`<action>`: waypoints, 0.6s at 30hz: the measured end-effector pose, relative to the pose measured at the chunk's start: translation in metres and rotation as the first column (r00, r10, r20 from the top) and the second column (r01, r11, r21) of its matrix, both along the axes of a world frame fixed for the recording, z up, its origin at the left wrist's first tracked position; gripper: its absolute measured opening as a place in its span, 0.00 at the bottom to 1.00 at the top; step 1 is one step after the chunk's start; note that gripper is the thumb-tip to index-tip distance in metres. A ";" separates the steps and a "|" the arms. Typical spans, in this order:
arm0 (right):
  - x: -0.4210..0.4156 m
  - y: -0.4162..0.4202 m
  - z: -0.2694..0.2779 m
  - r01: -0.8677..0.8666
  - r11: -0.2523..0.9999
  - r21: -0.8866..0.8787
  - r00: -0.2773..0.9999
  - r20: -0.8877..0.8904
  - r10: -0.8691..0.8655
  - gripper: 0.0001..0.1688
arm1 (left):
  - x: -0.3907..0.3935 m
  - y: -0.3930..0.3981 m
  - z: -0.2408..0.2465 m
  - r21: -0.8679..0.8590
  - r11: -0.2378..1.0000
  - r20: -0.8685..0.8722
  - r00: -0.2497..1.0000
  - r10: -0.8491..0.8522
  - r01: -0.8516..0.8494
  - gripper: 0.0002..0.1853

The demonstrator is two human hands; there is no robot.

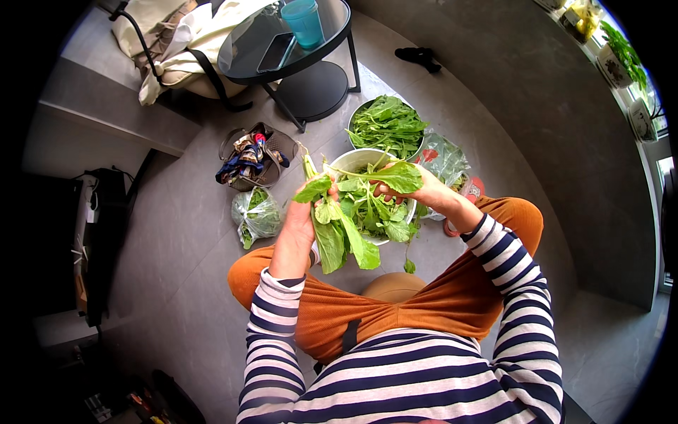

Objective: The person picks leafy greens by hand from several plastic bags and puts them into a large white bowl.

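Note:
My left hand (307,204) is closed around a bunch of leafy greens (339,241), stems upward and broad leaves hanging toward my lap. In my right hand (418,193) is a single leafy stalk (400,176), its thin stem pointing left toward the bunch. Part of the right fingers is hidden behind that leaf. Below both hands stands a white basin (344,159) holding loose greens (378,212). Just beyond it, a second round bowl (352,124) is heaped with long green leaves (389,127). One leafy sprig (409,265) hangs over the basin's near right side.
Left of the basin lie a clear plastic bag of greens (257,214) and an open basket with cloth (254,159). Another plastic bag (442,159) sits to the right. Beyond stands a round black table (238,61) with a phone (276,52) and a blue cup (303,24).

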State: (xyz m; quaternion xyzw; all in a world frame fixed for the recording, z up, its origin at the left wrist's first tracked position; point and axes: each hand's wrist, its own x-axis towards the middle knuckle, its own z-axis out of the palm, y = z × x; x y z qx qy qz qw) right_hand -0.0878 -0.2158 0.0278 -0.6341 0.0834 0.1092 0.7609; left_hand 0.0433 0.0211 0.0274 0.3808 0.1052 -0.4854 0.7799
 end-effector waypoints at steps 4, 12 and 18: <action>-0.001 0.002 0.011 -0.034 0.999 0.003 0.997 0.066 0.034 0.20 | -0.002 -0.002 -0.001 0.028 0.988 0.100 0.983 -0.153 0.151 0.11; -0.003 0.007 0.010 -0.031 0.954 0.297 0.999 0.025 0.025 0.21 | -0.023 -0.011 0.012 0.047 0.962 0.187 0.944 -0.271 0.267 0.10; -0.003 0.013 0.011 -0.058 0.955 0.289 0.998 0.047 0.047 0.19 | -0.024 -0.014 0.014 0.070 0.922 0.199 0.900 -0.387 0.381 0.11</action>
